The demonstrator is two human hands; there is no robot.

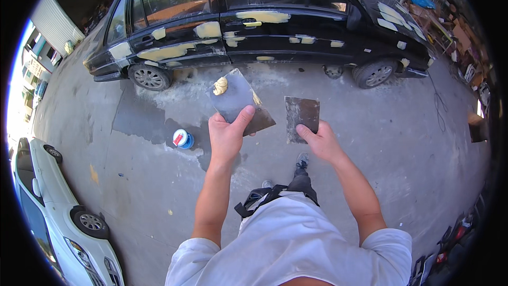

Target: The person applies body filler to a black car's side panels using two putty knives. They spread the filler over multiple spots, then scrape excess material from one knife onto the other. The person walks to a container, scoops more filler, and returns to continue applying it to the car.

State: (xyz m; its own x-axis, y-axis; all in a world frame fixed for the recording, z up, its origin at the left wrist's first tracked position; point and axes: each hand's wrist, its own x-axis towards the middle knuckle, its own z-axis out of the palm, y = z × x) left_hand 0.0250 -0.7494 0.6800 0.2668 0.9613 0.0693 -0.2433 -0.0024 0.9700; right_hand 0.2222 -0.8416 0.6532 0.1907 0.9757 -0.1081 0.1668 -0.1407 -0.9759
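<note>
My left hand (227,132) grips a flat, dark square mixing board (238,98) by its near corner, thumb on top. A swirl of cream-coloured body filler (220,86) sits near the board's far left edge, with a smaller smear on its right side. In my right hand (321,140) is a thin, dark rectangular filler spreader (302,114), held upright between thumb and fingers, its face scuffed with pale residue. Board and spreader are apart. Beyond them stands a black car (291,34) with cream filler patches on its doors, rear panel and bonnet.
A blue tin with a white lid (182,139) stands on the concrete floor, left of my left forearm. A white car (63,206) is parked at the left. Piled clutter (465,47) lines the far right, and a thin cable (439,103) lies on the floor there.
</note>
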